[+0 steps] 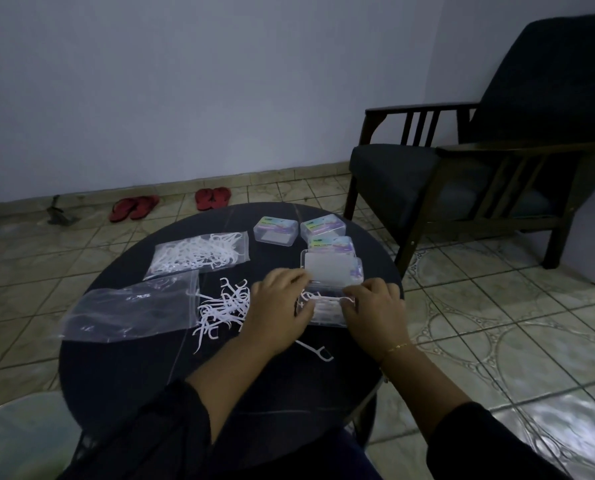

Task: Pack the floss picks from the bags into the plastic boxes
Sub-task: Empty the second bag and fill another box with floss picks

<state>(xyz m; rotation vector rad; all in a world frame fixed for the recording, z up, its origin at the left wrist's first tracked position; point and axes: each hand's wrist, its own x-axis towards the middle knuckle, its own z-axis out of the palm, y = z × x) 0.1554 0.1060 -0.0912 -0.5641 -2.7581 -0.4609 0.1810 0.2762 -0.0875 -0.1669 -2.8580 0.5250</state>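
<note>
On the round dark table (143, 368) an open clear plastic box (325, 311) lies between my hands, its lid (329, 271) raised behind it and white floss picks inside. My left hand (280, 304) rests on the box's left side, fingers curled at the rim. My right hand (374, 311) touches its right side and pinches the picks lying across the box. A loose pile of floss picks (221, 308) lies left of my left hand. One single pick (318, 351) sits near my wrists. A full bag of picks (199, 254) lies at the back left, an emptied bag (133, 308) in front of it.
Three closed boxes with colourful labels (276, 230) (323, 225) (330, 244) stand behind the open one. A dark armchair (479, 161) is at the right. Two pairs of red sandals (133, 206) (213, 198) lie on the tiled floor by the wall.
</note>
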